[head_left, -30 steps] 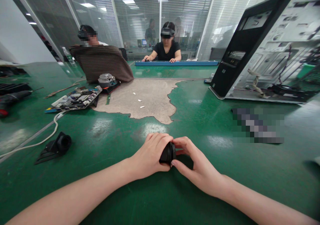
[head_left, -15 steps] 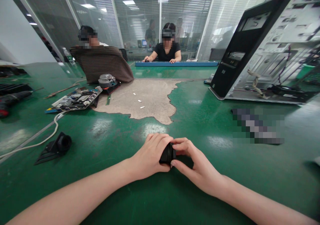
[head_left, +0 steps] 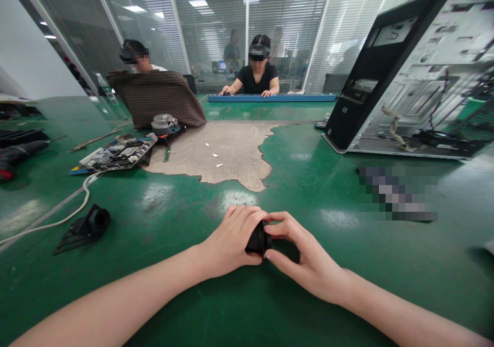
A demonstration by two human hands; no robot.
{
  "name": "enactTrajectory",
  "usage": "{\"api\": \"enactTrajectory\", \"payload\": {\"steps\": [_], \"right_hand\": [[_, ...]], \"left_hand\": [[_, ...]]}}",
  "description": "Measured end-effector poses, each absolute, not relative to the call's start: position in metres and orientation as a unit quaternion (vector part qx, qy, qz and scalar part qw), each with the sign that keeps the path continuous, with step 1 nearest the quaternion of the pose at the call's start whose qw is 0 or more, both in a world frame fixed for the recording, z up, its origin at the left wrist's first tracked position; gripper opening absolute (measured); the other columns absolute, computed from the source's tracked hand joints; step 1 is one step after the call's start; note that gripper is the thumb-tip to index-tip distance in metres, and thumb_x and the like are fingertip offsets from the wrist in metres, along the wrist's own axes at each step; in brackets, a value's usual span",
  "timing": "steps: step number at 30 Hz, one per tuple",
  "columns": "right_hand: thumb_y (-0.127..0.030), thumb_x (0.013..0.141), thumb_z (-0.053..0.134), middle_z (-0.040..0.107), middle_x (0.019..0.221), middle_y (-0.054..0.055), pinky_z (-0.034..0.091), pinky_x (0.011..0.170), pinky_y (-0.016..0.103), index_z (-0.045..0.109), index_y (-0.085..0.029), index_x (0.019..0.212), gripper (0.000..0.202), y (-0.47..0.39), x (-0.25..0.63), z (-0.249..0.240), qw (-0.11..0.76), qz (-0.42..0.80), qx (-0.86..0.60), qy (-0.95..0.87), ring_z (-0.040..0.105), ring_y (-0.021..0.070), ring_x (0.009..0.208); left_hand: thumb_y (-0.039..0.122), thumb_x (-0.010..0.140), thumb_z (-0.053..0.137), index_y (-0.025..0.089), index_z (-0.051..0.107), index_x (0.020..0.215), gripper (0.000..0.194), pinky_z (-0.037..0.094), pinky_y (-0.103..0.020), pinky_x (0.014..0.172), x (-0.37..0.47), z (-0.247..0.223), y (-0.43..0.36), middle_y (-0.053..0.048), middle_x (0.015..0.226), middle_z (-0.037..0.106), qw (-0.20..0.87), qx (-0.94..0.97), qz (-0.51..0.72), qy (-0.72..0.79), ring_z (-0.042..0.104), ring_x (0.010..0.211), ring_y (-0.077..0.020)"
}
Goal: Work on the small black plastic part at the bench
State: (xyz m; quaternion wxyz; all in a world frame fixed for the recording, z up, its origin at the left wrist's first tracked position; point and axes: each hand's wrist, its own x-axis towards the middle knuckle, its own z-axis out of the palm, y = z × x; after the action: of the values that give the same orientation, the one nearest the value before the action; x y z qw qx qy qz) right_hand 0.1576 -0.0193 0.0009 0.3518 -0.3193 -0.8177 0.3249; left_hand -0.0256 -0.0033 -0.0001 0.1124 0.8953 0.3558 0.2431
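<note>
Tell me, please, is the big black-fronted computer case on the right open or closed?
Open: the black-fronted computer case has no side panel, so its bare metal interior and loose cables are exposed.

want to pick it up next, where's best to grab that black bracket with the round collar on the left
Probably the round collar: it stands proud of the black bracket, whose flat base lies low on the green table. Come from above with the left hand, fingers either side.
</note>
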Motion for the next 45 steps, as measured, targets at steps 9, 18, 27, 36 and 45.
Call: {"api": "enactTrajectory", "payload": {"steps": [9,18,27,36,45], "right_hand": [[-0.016,0.081,0.047,0.047,0.1,0.006,0.049,0.082,0.035,0.037,-0.021,0.11,0.032,-0.0195,0.1547,0.0008,0.338,0.383,-0.342,-0.789,0.052,0.0159,0.092],[-0.013,0.075,0.051,0.044,0.108,0.008,0.044,0.086,0.038,0.046,-0.022,0.094,0.021,-0.0205,0.1575,0.0034,0.364,0.292,-0.322,-0.824,0.047,0.0206,0.103],[-0.012,0.077,0.048,0.044,0.103,0.006,0.05,0.081,0.034,0.04,-0.022,0.109,0.034,-0.0198,0.1537,0.0024,0.359,0.358,-0.337,-0.793,0.05,0.0166,0.095],[-0.012,0.077,0.049,0.044,0.108,0.007,0.047,0.084,0.037,0.046,-0.022,0.096,0.022,-0.0213,0.1584,0.0017,0.345,0.313,-0.33,-0.821,0.046,0.0204,0.105],[-0.011,0.078,0.047,0.042,0.105,0.006,0.05,0.08,0.031,0.035,-0.022,0.11,0.036,-0.0207,0.1539,0.0002,0.347,0.389,-0.339,-0.784,0.052,0.014,0.091]], "left_hand": [[0.023,0.06,0.059,0.02,0.032,0.11,0.057,0.031,-0.039,0.085,-0.0247,-0.0016,-0.0026,-0.006,0.108,0.048,0.107,0.891,0.248,0.364,0.044,0.099,-0.0224],[0.021,0.06,0.058,0.021,0.032,0.11,0.056,0.031,-0.038,0.085,-0.0255,0.0002,-0.0035,-0.005,0.108,0.048,0.114,0.892,0.243,0.363,0.045,0.099,-0.0223],[0.022,0.06,0.059,0.021,0.031,0.11,0.057,0.031,-0.038,0.086,-0.0237,-0.0015,-0.0024,-0.005,0.107,0.048,0.114,0.889,0.251,0.366,0.045,0.099,-0.0217],[0.021,0.061,0.058,0.021,0.032,0.109,0.055,0.031,-0.038,0.085,-0.0245,0.0006,-0.0031,-0.005,0.108,0.048,0.118,0.892,0.244,0.362,0.044,0.1,-0.0218],[0.022,0.06,0.059,0.021,0.031,0.109,0.056,0.03,-0.037,0.085,-0.024,-0.002,-0.0026,-0.005,0.107,0.048,0.108,0.891,0.248,0.365,0.044,0.099,-0.0212]]}}
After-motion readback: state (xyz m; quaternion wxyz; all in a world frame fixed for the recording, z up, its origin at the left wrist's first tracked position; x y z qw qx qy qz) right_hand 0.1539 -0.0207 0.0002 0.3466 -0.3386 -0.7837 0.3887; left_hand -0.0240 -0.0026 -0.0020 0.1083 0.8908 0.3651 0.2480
